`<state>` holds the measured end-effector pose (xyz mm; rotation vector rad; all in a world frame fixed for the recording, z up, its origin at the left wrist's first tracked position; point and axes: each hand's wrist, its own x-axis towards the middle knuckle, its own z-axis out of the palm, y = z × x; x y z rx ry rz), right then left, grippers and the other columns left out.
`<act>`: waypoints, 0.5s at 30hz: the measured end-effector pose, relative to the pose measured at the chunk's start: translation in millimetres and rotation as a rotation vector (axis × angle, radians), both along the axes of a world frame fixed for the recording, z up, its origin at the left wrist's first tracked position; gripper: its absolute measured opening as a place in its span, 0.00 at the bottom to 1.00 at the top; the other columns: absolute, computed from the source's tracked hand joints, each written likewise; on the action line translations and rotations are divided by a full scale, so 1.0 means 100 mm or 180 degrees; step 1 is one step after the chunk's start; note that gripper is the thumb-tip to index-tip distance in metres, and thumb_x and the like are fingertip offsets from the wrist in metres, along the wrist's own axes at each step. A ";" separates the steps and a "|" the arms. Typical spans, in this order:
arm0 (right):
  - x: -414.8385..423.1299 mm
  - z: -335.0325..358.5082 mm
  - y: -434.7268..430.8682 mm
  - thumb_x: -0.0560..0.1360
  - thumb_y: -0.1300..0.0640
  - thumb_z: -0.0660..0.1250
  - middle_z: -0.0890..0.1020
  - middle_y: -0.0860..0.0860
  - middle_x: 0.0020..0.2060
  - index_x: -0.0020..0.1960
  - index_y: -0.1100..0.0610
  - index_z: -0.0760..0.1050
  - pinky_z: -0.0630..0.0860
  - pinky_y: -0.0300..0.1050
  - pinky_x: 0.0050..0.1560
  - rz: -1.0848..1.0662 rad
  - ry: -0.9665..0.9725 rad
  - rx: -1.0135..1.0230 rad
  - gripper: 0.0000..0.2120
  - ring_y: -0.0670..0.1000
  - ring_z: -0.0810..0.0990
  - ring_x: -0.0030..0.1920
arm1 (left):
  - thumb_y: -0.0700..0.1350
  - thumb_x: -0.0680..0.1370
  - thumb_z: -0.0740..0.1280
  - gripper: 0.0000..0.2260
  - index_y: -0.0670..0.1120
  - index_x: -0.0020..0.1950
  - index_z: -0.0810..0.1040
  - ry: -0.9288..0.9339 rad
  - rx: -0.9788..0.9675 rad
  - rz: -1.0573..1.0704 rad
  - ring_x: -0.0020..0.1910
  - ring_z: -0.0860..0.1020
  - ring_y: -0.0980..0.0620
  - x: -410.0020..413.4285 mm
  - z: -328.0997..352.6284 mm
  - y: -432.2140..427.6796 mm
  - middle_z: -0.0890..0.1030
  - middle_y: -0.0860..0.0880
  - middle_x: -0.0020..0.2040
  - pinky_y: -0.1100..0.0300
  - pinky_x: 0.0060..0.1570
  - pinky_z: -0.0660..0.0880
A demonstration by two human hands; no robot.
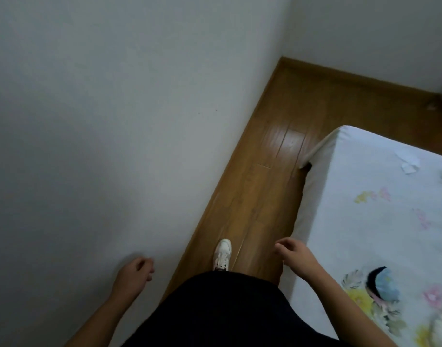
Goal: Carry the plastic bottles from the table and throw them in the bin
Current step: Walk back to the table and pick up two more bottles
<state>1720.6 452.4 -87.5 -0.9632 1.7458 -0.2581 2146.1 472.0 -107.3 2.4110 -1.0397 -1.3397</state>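
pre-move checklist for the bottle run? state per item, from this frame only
1. Left hand free to grasp: ok, loosely curled, holding nothing.
2. Right hand free to grasp: ok, holding nothing.
3. Plastic bottles located: not ok, none in view.
4. Table and bin located: not ok, neither in view.
5. Walking path clear: ok, bare wooden floor runs between the wall and the bed.
6. Footing: ok, white shoe planted on the floor.
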 end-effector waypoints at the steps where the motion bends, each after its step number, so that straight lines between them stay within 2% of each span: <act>1: -0.07 0.00 -0.10 0.80 0.50 0.64 0.82 0.49 0.49 0.56 0.52 0.77 0.77 0.38 0.45 -0.0103 0.0032 0.0064 0.08 0.47 0.82 0.49 | 0.45 0.82 0.65 0.11 0.44 0.42 0.81 0.0047 0.0035 -0.0142 0.35 0.82 0.46 -0.07 -0.05 -0.27 0.86 0.43 0.40 0.56 0.37 0.73; 4: -0.28 0.00 -0.34 0.79 0.50 0.64 0.84 0.50 0.48 0.54 0.52 0.78 0.79 0.44 0.49 -0.0424 0.0153 0.0181 0.08 0.50 0.82 0.49 | 0.46 0.83 0.65 0.13 0.43 0.41 0.81 0.0189 0.0121 -0.0708 0.34 0.82 0.48 -0.36 -0.13 -1.08 0.85 0.44 0.40 0.57 0.35 0.72; 8: -0.63 0.05 -0.50 0.78 0.54 0.65 0.85 0.52 0.44 0.50 0.55 0.79 0.79 0.48 0.47 -0.1033 0.0335 0.0146 0.06 0.51 0.84 0.44 | 0.46 0.82 0.65 0.11 0.44 0.42 0.80 0.0300 0.0152 -0.1383 0.35 0.81 0.49 -0.93 -0.07 -2.13 0.85 0.44 0.41 0.58 0.35 0.73; 15: -1.44 -0.08 -0.73 0.78 0.55 0.66 0.86 0.51 0.41 0.46 0.55 0.79 0.77 0.49 0.47 -0.1889 0.0324 0.0523 0.05 0.53 0.85 0.42 | 0.51 0.83 0.64 0.12 0.46 0.47 0.82 0.0412 0.0002 -0.2058 0.44 0.84 0.47 -2.14 0.18 -3.66 0.85 0.49 0.44 0.56 0.42 0.76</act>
